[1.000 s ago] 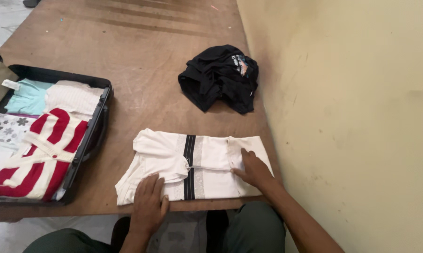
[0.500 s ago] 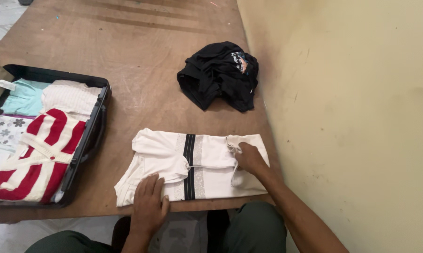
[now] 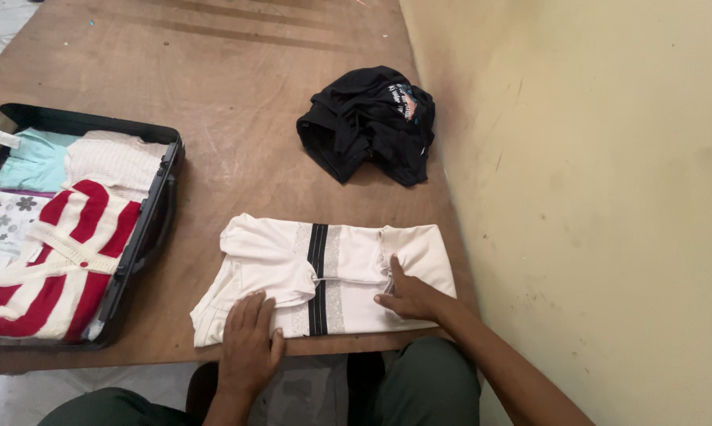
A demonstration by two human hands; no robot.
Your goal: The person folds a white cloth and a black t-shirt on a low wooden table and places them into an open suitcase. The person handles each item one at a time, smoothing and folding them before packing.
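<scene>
On the worktop (image 3: 237, 87), the right hand (image 3: 409, 296) has let go the pinched fold and now presses flat on the cream shirt (image 3: 324, 276); the left hand (image 3: 249, 339) stays flat beside it, grip released.

Likely home room: open suitcase (image 3: 147, 229) of clothes, wooden table (image 3: 229, 102)
</scene>
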